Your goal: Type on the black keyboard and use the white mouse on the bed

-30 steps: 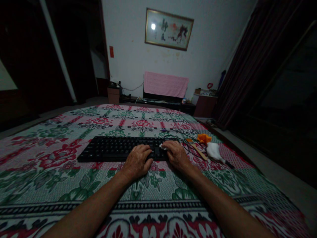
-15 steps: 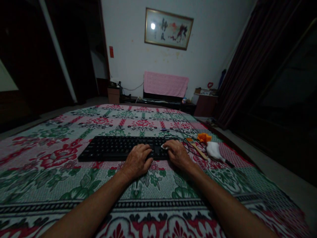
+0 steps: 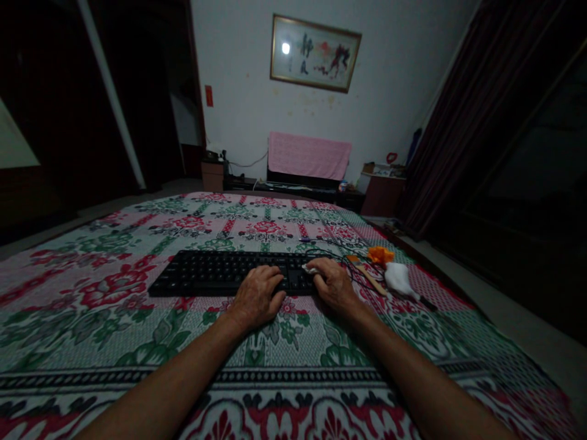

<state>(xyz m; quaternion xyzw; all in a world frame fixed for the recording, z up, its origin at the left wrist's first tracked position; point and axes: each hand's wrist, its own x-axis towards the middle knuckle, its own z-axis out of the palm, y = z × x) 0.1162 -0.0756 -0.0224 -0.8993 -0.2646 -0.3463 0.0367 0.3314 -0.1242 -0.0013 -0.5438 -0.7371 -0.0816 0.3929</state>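
Note:
A black keyboard (image 3: 220,272) lies on a flowered bedspread (image 3: 114,330). My left hand (image 3: 255,297) rests on its near edge, fingers curled over the keys, gripping the keyboard's front. My right hand (image 3: 334,284) is closed over the keyboard's right end, pinching a small white wad (image 3: 310,268) against the keys. A black cable (image 3: 342,260) runs from the keyboard's right end past my right hand.
To the right of my right hand lie a white cloth or brush head (image 3: 397,277), a wooden stick (image 3: 370,278) and an orange piece (image 3: 380,254). Beyond the bed stand a pink-draped cabinet (image 3: 308,156) and a framed picture (image 3: 314,54). Dark curtains (image 3: 449,116) hang right.
My right hand with the white wad has slid a little to the right along the keyboard's end. The left hand stays put; the view has shifted slightly.

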